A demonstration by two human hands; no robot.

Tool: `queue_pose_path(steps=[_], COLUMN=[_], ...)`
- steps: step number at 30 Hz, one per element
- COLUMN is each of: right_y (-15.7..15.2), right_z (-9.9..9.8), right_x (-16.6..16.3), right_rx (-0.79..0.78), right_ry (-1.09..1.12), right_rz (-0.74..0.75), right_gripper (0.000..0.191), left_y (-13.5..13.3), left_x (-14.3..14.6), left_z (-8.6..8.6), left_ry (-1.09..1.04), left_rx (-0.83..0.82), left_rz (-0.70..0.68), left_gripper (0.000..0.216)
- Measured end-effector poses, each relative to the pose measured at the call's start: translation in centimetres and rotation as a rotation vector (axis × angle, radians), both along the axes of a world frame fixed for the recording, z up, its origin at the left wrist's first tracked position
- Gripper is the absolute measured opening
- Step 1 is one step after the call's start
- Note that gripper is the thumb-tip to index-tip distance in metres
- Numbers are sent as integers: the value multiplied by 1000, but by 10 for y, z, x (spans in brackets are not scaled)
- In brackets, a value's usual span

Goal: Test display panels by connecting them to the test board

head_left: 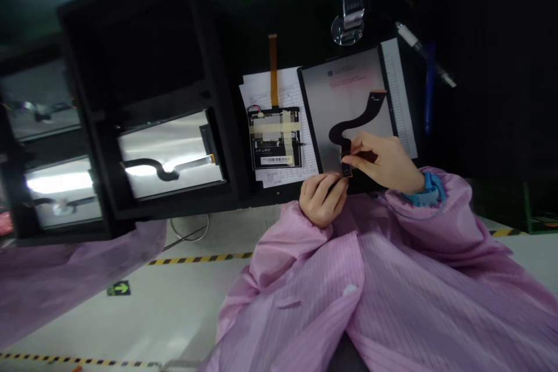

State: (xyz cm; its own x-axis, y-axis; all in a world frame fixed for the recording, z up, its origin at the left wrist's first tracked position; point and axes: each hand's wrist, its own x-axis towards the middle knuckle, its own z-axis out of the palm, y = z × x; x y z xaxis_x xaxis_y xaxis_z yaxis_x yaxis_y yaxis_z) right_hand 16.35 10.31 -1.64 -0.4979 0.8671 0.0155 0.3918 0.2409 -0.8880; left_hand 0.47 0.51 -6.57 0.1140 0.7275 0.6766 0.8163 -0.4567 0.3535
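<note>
Black flex cable pinched by right hand, centre-right — left hand grip cannot be told; upper connector left unattached.

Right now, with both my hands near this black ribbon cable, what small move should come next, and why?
I'd probably press the near end of the black ribbon cable down gently with the right hand: its fingertips already touch there, and the left hand is close by at the panel's near edge.

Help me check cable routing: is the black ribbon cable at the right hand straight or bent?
Bent: the black ribbon cable curves like an S over the grey panel.
</note>
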Motion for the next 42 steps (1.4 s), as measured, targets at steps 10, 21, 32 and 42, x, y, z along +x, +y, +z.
queue_pose_path(steps=[10, 21, 32, 42], right_y=[-1, -1, -11, -9], right_z=[1, 2, 3, -4], right_x=[0, 2, 25, 36], right_rx=[14, 61, 780, 876], right_ry=[-21, -95, -496, -532], right_rz=[8, 68, 329, 395], right_gripper=[9, 12, 33, 40], left_y=[1, 1, 2, 0], left_x=[0, -1, -2, 0], left_z=[1, 0, -1, 2], left_ry=[6, 48, 63, 15], left_rx=[-4, 14, 23, -10], left_rz=[8, -2, 4, -5], left_gripper=[10, 22, 20, 19])
